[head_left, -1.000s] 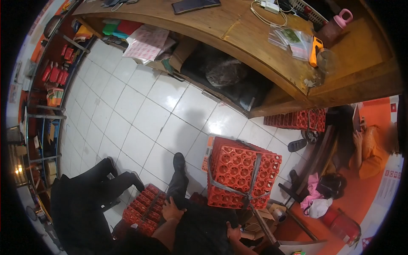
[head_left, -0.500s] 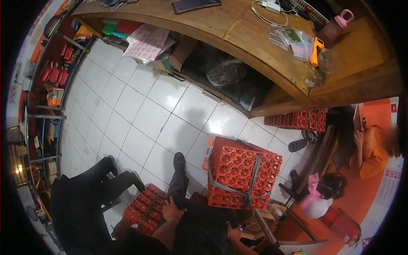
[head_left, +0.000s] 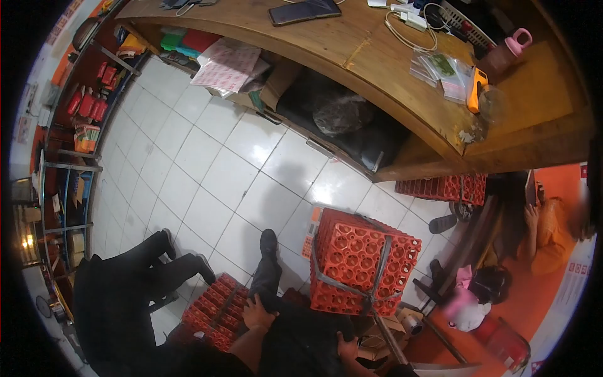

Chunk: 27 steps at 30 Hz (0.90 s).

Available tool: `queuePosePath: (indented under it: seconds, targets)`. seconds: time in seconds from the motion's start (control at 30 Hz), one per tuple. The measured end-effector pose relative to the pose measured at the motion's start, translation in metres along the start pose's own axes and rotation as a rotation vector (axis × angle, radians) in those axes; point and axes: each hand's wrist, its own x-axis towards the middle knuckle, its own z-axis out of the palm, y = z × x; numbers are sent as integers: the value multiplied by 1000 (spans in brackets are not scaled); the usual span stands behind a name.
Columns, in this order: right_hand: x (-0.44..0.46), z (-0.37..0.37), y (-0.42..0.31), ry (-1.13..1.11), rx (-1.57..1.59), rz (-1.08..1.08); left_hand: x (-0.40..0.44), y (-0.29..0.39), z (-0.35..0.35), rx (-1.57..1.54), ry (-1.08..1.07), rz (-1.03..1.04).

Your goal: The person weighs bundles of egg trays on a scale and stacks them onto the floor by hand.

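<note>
My left hand (head_left: pixel 258 316) lies on my left knee with its fingers apart, holding nothing. At the side of my right thigh (head_left: pixel 308 336) rests my right hand (head_left: pixel 347 347), also without anything in it; part of its fingers is hidden. A tied stack of red egg trays (head_left: pixel 364 264) stands just ahead of my right hand, bound with grey straps that cross on top. Another bundle of red egg trays (head_left: pixel 217 308) is on the floor to the left of my left hand.
A wooden counter (head_left: pixel 377 69) crosses the top, bearing a phone (head_left: pixel 304 10), a charger and an orange tool (head_left: pixel 477 90). More red trays (head_left: pixel 443 187) stand beneath its right end. A person in black (head_left: pixel 119 301) sits at left, a person in orange (head_left: pixel 543 232) at right.
The view has tilted a little, so the counter and trays appear slightly lower and further right. Both hands stay resting on my legs.
</note>
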Motion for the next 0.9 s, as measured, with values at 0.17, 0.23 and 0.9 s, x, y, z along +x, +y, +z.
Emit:
queuePosePath:
  seconds: [0.17,0.23,0.9]
  targets:
    - [-1,-3,-2,5,11,-10,0,3,-7,-13,-25,-10]
    - [-1,0,-1,4,14,-26,2,0,-3,-15,-12,-2]
    - [19,33,14,67,-34,-66,11,-31,28,-246,287,159]
